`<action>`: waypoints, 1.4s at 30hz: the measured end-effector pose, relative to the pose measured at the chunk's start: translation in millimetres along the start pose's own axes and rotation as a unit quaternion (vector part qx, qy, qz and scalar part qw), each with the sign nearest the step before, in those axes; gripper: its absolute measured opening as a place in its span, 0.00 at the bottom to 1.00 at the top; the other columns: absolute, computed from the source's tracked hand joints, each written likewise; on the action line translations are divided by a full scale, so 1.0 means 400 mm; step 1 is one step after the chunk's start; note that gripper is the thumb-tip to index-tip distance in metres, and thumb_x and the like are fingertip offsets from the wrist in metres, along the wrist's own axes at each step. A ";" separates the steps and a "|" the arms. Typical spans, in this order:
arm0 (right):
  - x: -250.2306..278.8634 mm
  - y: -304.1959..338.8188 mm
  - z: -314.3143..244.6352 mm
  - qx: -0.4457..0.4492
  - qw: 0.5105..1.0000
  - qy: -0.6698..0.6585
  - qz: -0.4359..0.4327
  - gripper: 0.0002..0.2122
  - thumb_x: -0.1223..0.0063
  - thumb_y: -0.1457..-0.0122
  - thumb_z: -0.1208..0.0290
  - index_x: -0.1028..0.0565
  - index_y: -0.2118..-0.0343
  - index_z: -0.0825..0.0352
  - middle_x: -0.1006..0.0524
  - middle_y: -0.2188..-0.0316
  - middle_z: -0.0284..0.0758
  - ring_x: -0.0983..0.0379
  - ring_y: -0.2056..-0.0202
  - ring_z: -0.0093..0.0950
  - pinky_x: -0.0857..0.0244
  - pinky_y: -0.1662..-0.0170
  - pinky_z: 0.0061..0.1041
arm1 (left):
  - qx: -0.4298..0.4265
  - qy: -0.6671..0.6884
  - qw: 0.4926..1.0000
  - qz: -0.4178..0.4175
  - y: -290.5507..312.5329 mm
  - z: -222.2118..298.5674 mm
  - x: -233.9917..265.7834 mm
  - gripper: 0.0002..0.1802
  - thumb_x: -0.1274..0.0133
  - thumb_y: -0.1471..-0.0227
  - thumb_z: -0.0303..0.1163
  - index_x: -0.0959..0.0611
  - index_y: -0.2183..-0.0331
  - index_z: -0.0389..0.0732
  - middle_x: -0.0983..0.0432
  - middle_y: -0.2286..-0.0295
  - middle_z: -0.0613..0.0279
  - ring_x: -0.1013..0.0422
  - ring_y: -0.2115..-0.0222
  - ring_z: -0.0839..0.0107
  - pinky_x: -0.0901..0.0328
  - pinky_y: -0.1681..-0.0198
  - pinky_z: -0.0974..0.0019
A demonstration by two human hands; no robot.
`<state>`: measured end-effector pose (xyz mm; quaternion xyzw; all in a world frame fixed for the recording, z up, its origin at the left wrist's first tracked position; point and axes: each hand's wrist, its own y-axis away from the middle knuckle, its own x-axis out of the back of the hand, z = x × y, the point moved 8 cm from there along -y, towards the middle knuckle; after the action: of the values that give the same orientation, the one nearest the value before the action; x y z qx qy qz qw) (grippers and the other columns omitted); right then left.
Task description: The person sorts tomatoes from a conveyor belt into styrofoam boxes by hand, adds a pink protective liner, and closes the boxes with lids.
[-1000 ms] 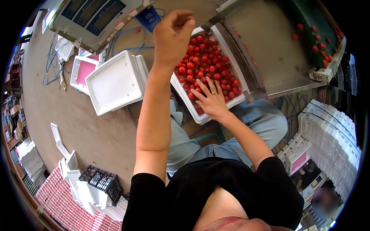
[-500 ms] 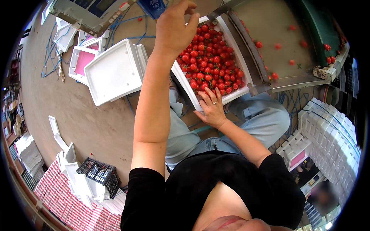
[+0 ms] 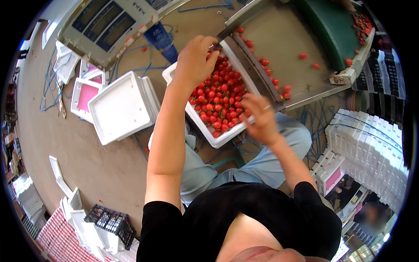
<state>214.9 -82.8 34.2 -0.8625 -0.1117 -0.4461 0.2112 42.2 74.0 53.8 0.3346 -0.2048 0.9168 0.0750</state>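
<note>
A white foam box (image 3: 217, 142) full of small red tomatoes (image 3: 218, 98) sits tilted in front of me, by my knees. My left hand (image 3: 197, 61) is over its far end, thumb and fingers apart, fingertips near the metal corner of the sorting tray. Whether they touch the metal I cannot make out. Over the box's right side hovers my right hand (image 3: 261, 117), slightly smeared by motion, fingers stretched out above the tomatoes. The shallow metal tray (image 3: 297, 94) adjoins the box on the right, with loose tomatoes along its raised bar (image 3: 257, 67).
A scale (image 3: 104, 26) stands at the far left above a blue packet (image 3: 161, 41). White foam boxes (image 3: 120, 109) lie on the left floor. Stacked white boxes (image 3: 371, 144) rise at right. A black crate (image 3: 111, 222) is near left; a green belt (image 3: 325, 32) sits far right.
My view has shifted, so the scale shows more fully. My left hand has come down to the box's far end. The right hand has left the near rim and moved up along the right side.
</note>
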 end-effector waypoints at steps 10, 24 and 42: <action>0.184 0.027 0.403 -0.357 0.896 0.166 -0.203 0.28 0.37 0.48 0.65 0.34 0.45 0.67 0.30 0.49 0.52 0.30 0.50 0.52 0.34 0.47 0.43 | -0.055 0.089 0.994 -0.021 -0.048 0.067 -0.119 0.17 0.42 0.47 0.31 0.21 0.55 0.37 0.28 0.57 0.51 0.27 0.59 0.54 0.31 0.55 0.61; 0.037 -0.009 0.477 -0.383 0.913 -0.049 -0.135 0.31 0.51 0.39 0.61 0.45 0.34 0.62 0.36 0.45 0.59 0.35 0.45 0.56 0.40 0.41 0.41 | 0.065 -0.363 0.902 -0.225 -0.263 0.010 -0.482 0.35 0.53 0.45 0.61 0.23 0.50 0.40 0.26 0.51 0.47 0.30 0.49 0.54 0.41 0.45 0.51; -0.059 -0.158 0.473 -0.274 0.434 -0.810 0.284 0.17 0.68 0.29 0.59 0.31 0.50 0.65 0.27 0.53 0.37 0.29 0.51 0.33 0.33 0.47 0.32 | 0.213 -0.045 0.976 -0.030 -0.152 0.175 -0.505 0.18 0.48 0.47 0.50 0.17 0.65 0.47 0.25 0.63 0.52 0.25 0.62 0.50 0.31 0.58 0.49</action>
<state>313.9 60.8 -65.3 -0.8250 0.1480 0.5344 -0.1085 254.1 99.2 -8.1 0.3895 0.0019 0.9208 0.0207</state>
